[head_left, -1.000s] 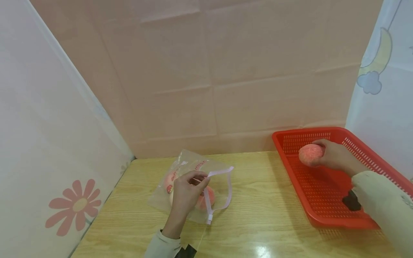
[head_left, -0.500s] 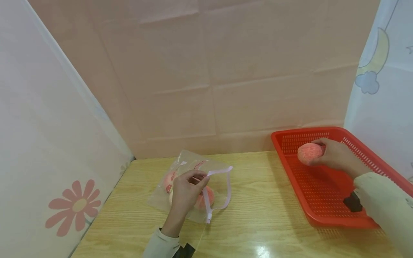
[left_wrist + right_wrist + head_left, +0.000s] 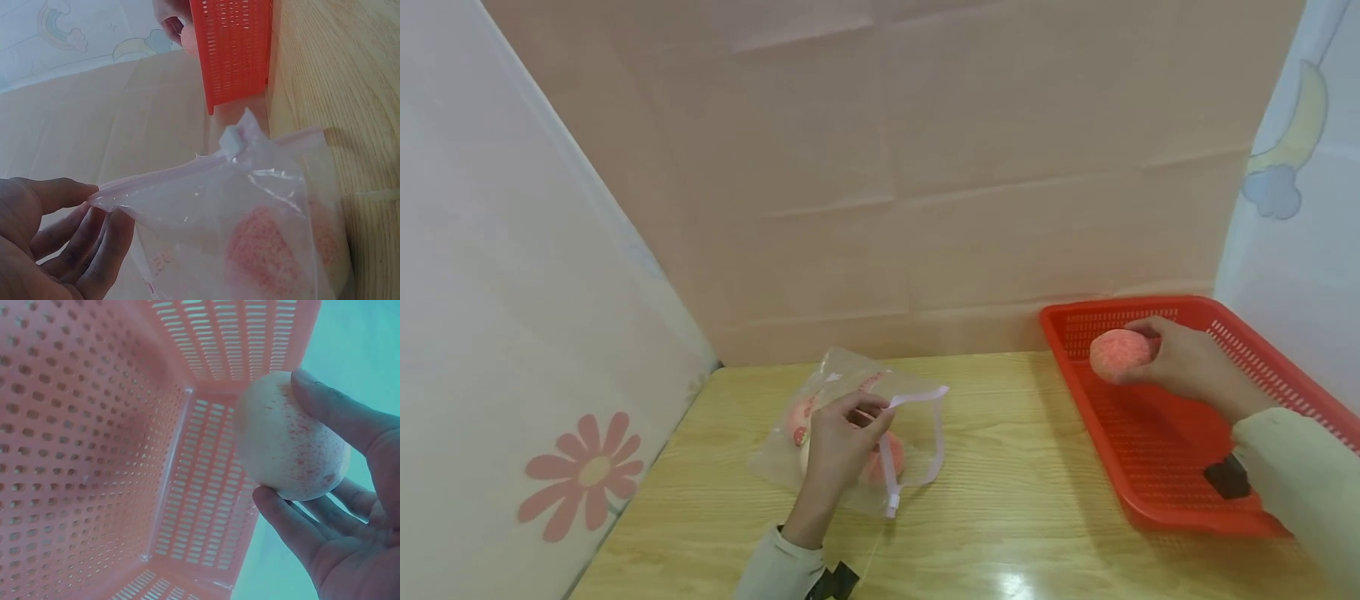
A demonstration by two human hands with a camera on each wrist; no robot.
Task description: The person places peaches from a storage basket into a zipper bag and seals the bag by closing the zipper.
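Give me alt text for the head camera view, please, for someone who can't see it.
A person's right hand holds a round pink fruit over a red basket. The left hand pinches the edge of a clear zip bag with pinkish round items inside, on a wooden table.

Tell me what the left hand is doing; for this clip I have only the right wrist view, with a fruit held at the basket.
Observer: The left hand pinches the edge of a clear bag.
Operator: Anything inside that bag?
Observer: Yes, more fruit shows through its side.
Operator: And where is the bag?
Observer: On the table, to the left of the basket.
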